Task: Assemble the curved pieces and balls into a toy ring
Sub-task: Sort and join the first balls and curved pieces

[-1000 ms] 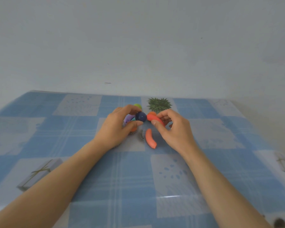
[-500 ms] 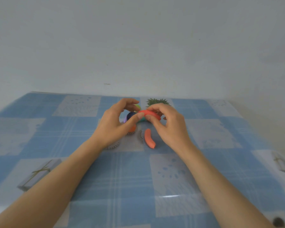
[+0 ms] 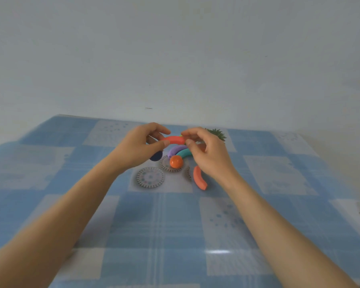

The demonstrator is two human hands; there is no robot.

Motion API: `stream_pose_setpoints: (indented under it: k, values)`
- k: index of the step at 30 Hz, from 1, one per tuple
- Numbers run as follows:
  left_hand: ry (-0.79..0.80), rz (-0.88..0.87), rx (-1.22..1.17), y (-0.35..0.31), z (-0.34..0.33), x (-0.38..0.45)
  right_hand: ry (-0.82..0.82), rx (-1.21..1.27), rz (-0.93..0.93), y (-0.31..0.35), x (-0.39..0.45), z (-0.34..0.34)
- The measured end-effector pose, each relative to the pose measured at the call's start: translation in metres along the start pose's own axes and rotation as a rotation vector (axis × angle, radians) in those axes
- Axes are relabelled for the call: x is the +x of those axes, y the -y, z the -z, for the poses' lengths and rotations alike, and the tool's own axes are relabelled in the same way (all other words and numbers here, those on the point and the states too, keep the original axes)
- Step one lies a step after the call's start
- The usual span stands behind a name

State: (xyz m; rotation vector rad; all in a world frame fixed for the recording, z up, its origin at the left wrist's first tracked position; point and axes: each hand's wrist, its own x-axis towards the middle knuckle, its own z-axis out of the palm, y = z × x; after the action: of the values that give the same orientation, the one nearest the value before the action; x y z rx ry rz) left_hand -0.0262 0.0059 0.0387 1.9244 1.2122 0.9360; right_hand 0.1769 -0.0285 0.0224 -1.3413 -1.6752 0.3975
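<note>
Both hands hold one red curved piece (image 3: 174, 139) above the table. My left hand (image 3: 140, 147) pinches its left end and my right hand (image 3: 206, 149) pinches its right end. A dark blue ball (image 3: 156, 156) shows under my left palm, seemingly held there. On the table below lie a purple curved piece (image 3: 175, 150), a teal curved piece (image 3: 184, 152), an orange ball (image 3: 176, 162) and a second red curved piece (image 3: 199, 178). A bit of green shows behind my right fingers.
The table carries a blue and white checked cloth (image 3: 154, 221) with printed round patterns. A small spiky green plant (image 3: 217, 134) stands behind my right hand. The table's right edge (image 3: 341, 169) runs near the wall.
Both hands have lifted the red curved piece higher off the table. The dark blue ball has shifted from between the fingertips to under my left palm, and the pieces below are now uncovered.
</note>
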Motion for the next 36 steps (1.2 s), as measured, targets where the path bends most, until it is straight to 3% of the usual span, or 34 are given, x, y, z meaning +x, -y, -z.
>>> stream_pose_setpoints:
  k: [5, 11, 22, 29, 36]
  values:
    - [-0.022, 0.127, 0.027, 0.009, -0.001, -0.005, 0.143, -0.176, 0.082, -0.010, 0.002, 0.002]
    - [-0.052, 0.147, 0.069, 0.020, -0.004, -0.009, 0.130, -0.293, 0.125, -0.014, -0.011, -0.011]
    - [-0.031, 0.106, 0.140, 0.030, -0.002, -0.010, 0.181, -0.364, 0.127, -0.017, -0.013, -0.015]
    - [-0.003, 0.108, 0.209, 0.036, 0.000, -0.009, 0.259, -0.253, 0.091, -0.016, -0.010, -0.017]
    - [-0.004, 0.078, 0.286, 0.041, -0.003, -0.009, 0.231, -0.264, 0.039, -0.017, -0.007, -0.013]
